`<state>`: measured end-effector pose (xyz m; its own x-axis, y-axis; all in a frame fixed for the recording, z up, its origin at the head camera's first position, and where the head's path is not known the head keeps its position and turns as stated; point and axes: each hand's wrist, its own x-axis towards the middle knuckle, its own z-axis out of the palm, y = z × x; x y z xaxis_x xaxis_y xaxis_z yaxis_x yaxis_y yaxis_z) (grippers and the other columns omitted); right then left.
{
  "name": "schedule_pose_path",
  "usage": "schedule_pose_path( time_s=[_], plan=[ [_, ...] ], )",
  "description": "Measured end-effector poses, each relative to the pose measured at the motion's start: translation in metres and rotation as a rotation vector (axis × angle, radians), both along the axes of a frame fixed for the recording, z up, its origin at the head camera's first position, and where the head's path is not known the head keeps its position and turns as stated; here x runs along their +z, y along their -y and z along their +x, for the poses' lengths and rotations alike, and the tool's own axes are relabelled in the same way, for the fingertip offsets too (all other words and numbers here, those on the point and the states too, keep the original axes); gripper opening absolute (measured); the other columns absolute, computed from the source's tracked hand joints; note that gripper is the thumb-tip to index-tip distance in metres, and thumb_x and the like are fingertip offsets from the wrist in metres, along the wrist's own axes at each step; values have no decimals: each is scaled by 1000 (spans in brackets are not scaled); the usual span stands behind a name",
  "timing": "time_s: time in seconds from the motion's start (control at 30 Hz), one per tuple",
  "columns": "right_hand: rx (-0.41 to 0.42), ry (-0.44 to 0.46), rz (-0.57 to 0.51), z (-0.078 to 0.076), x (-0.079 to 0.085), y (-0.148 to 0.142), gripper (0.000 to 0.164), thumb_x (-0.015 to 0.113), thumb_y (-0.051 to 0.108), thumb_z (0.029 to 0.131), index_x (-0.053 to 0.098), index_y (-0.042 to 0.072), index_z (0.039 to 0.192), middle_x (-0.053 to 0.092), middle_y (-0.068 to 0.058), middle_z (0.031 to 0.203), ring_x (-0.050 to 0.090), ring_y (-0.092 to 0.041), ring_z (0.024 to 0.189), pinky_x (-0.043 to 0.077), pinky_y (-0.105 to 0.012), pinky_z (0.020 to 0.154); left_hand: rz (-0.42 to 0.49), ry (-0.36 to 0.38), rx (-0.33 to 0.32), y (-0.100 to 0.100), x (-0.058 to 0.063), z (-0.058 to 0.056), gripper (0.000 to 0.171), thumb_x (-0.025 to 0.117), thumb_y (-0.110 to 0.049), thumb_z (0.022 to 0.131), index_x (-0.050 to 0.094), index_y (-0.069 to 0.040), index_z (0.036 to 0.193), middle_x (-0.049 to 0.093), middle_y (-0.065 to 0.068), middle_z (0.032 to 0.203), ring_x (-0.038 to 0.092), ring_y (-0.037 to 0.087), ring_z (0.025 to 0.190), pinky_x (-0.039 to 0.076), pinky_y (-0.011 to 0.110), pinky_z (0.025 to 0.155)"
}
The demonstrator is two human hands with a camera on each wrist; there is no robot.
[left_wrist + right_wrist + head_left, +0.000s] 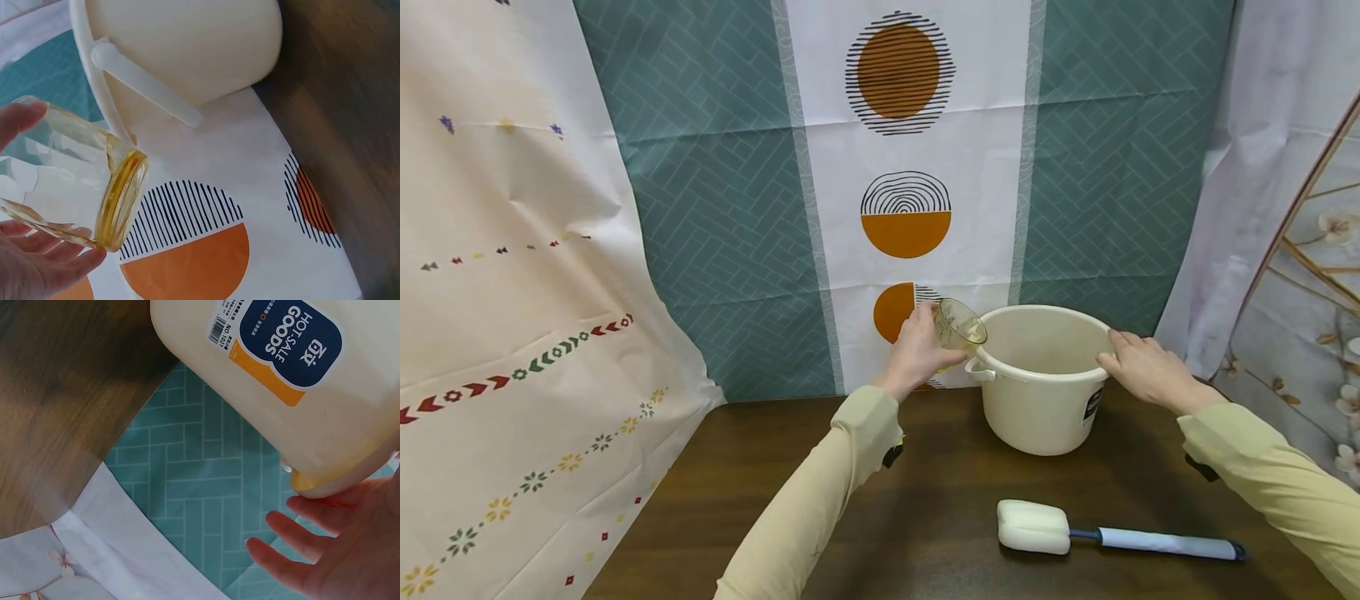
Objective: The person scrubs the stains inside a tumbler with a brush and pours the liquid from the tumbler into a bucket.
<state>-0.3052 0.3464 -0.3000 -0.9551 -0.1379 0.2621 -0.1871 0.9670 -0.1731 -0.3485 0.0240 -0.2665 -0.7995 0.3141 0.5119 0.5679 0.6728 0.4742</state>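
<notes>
My left hand [917,348] holds a clear amber drinking glass [958,325] tilted on its side, its mouth towards the bucket. In the left wrist view the thumb lies on one side of the glass [75,175] and the fingers are on the other. Right beside it stands a cream plastic bucket [1037,412], upright on the table. My right hand [1146,367] grips the bucket's right rim. From the right wrist, the index finger meets the rim underneath while the other fingers spread away from the wall; the thumb is mostly hidden.
A bottle brush [1033,527] with a cream sponge head and a pale handle lies on the brown wooden table [925,500], in front of the bucket. Patterned cloth [722,208] hangs close behind the bucket, with more cloth at both sides. A white handle [150,87] hangs on the bucket's left side.
</notes>
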Motion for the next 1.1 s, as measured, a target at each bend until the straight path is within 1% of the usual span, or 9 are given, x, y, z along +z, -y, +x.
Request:
schedule_pose_path(
  time_s=[0.1,0.23,0.67,0.97,1.1],
  plan=[
    [-1,1,-2,0,0,1,65,30,35,95,24,-20,130,27,-40,127,27,-57,110,24,-66,82,-58,-39,25,-4,0,-2,82,81,-31,65,35,-1,126,49,14,114,48,29,103,43,36,79],
    [-4,-1,-6,0,0,1,65,30,36,95,23,-19,131,27,-39,128,26,-56,111,24,-66,83,-111,-98,49,-9,1,-2,81,81,-33,64,38,-3,125,49,13,112,48,28,101,44,36,78],
    [2,-12,-13,-1,-2,-1,64,31,33,95,24,-19,130,27,-40,127,27,-57,110,24,-65,83,-282,-287,116,-18,-1,-9,78,79,-35,65,41,-6,126,50,13,114,48,28,100,43,37,76],
    [-2,-8,-16,-2,-3,0,64,30,34,95,24,-19,130,27,-39,128,27,-56,111,24,-66,83,-390,-408,161,-25,-1,-12,77,79,-38,64,42,-7,125,50,11,114,48,26,101,42,36,78],
    [-3,-15,-17,-2,-3,0,63,31,33,95,24,-19,130,27,-39,128,26,-57,111,24,-66,83,-436,-447,175,-27,-1,-13,78,79,-39,64,41,-8,125,50,10,115,47,25,103,40,35,82]
  ],
)
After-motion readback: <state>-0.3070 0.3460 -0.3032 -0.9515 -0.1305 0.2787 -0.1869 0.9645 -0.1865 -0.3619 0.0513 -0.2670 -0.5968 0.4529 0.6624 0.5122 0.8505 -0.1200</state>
